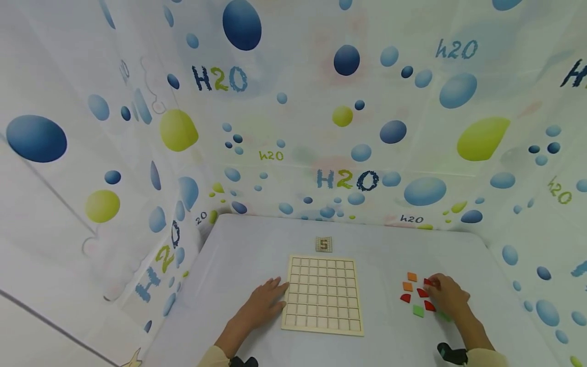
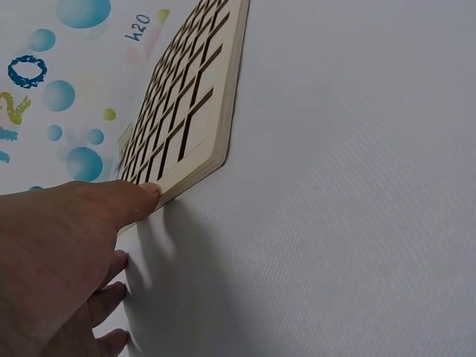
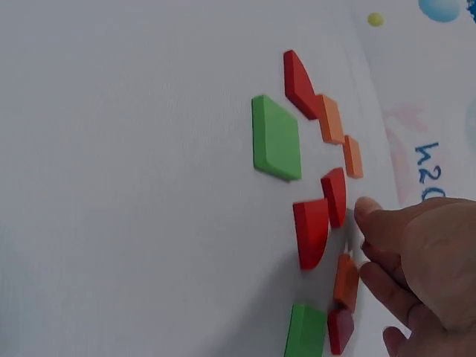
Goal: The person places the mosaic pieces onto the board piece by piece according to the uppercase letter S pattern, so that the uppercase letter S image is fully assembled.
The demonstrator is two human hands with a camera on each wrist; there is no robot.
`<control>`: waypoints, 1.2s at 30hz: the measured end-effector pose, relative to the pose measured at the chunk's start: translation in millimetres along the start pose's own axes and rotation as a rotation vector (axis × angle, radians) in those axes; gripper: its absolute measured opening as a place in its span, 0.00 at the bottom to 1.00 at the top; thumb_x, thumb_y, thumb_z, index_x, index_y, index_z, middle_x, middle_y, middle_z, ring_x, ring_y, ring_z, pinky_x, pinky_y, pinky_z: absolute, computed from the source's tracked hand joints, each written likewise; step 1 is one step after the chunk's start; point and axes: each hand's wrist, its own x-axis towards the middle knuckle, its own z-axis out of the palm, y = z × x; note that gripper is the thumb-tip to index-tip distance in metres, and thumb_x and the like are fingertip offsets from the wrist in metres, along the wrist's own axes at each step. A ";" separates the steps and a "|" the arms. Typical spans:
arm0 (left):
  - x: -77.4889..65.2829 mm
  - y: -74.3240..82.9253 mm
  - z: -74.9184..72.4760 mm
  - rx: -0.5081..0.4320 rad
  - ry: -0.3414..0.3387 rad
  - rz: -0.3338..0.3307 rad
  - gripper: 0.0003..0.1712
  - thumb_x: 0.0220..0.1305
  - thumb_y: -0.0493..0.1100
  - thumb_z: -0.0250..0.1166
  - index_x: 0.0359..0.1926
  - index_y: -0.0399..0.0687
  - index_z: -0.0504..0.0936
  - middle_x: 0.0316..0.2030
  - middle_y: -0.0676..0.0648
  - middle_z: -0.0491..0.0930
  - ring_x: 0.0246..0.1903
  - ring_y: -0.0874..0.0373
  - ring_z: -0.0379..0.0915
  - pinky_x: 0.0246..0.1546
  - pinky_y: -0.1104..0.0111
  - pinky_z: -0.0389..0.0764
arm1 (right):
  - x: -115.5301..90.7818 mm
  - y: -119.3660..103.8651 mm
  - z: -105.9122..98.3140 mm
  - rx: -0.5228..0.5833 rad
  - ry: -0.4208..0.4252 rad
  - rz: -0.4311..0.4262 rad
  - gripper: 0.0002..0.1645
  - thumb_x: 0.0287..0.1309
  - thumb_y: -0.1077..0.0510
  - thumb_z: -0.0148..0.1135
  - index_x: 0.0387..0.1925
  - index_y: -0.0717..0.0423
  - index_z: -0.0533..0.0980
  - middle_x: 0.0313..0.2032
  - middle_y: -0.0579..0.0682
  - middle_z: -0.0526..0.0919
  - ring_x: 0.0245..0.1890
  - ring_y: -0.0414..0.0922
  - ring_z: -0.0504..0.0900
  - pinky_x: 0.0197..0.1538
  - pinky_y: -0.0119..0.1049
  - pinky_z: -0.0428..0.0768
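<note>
My left hand [image 1: 266, 302] lies beside a pale wooden grid board [image 1: 323, 295], fingers spread, fingertips at its left edge. In the left wrist view the thumb [image 2: 141, 199] touches the board's edge. At the right, my right hand [image 1: 447, 294] reaches down over small coloured tiles, with bent fingers and thumb at a red quarter-round tile [image 1: 427, 281]. Whether they pinch it is hidden. Around it lie other red tiles [image 3: 311, 232], orange tiles [image 3: 346, 282], a green square tile [image 3: 277, 139] and another green tile [image 3: 305, 332], partly under the hand in the head view.
A small square piece marked 5 [image 1: 323, 244] lies just behind the board. The white tabletop [image 1: 257, 244] runs back to a hanging curtain [image 1: 293, 122] printed with blue and green drops, which also encloses the sides.
</note>
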 end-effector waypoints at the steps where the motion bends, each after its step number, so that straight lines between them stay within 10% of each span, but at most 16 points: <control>1: -0.1 0.4 -0.2 0.003 0.001 -0.002 0.32 0.76 0.51 0.62 0.76 0.49 0.72 0.77 0.37 0.67 0.77 0.36 0.61 0.75 0.38 0.65 | 1.1 -1.8 0.7 0.006 0.009 -0.001 0.23 0.71 0.55 0.66 0.55 0.71 0.74 0.47 0.68 0.82 0.48 0.63 0.79 0.47 0.65 0.69; 12: 2.5 3.4 0.8 -0.008 -0.006 -0.016 0.33 0.76 0.53 0.62 0.76 0.50 0.72 0.77 0.38 0.66 0.78 0.38 0.60 0.76 0.39 0.64 | 9.8 -59.5 11.0 0.052 0.037 -0.052 0.22 0.72 0.58 0.64 0.56 0.74 0.75 0.48 0.70 0.83 0.49 0.66 0.80 0.48 0.63 0.73; 36: 0.7 1.0 0.4 -0.051 0.013 -0.014 0.33 0.74 0.52 0.64 0.76 0.50 0.73 0.77 0.37 0.66 0.77 0.36 0.60 0.75 0.36 0.63 | 14.3 -202.4 116.6 0.025 0.059 -0.340 0.16 0.64 0.58 0.74 0.48 0.64 0.83 0.40 0.57 0.85 0.43 0.58 0.84 0.48 0.63 0.79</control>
